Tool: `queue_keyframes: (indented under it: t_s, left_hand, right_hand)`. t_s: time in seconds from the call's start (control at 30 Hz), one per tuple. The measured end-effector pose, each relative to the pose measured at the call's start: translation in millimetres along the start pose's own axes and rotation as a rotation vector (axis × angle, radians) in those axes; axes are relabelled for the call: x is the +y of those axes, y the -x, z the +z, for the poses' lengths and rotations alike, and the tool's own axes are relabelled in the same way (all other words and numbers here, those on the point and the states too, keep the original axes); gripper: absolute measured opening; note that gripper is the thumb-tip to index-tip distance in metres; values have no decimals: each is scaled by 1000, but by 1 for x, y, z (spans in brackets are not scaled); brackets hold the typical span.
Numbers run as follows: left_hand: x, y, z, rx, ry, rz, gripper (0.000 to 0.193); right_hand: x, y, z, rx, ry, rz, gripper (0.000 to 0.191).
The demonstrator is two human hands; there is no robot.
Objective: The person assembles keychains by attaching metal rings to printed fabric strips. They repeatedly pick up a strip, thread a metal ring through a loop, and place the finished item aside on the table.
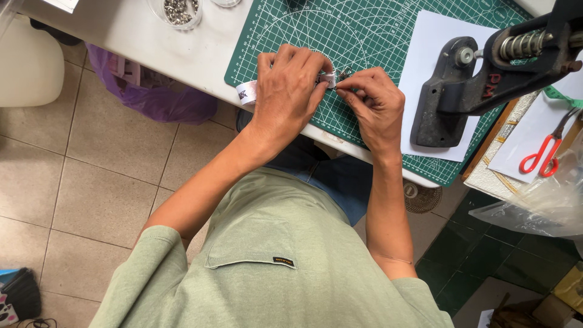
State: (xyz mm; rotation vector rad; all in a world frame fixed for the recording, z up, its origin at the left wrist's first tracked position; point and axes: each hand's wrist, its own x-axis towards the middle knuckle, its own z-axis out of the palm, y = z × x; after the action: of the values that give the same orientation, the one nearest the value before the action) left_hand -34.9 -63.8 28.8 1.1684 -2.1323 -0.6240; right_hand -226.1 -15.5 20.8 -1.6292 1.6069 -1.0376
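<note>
I see a green cutting mat (364,36) ruled with a white grid, and 1 white strap (248,93) with a dark print. The press (480,85) is black on white paper (431,48), the scissors (545,155) red-handled, my shirt (273,261) sage green.

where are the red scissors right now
In the head view the red scissors lie at the far right on white paper, just right of the black hand press and above a clear plastic bag.
</note>
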Motion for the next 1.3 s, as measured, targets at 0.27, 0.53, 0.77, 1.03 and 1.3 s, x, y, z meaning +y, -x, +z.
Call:
queue_keyframes:
  t_s: [0.27,0.53,0.77,1.03,1.3]
  left_hand:
    - [0,-3,0,-5,69,-18,13]
    - [-3,-4,1,-43,88,-35,13]
    - [-2,-5,3,-48,140,-55,14]
    - [-1,-3,3,-23,156,-47,12]
    - [3,-1,5,9,138,-44,9]
  right_hand:
    - [1,-2,3,-8,46,-15,15]
    - [-4,-3,3,-18,72,-57,17]
    - [-2,-3,4,8,120,-57,14]
    - [-6,-4,5,13,125,-20,27]
    - [-17,-5,7,-25,316,-147,24]
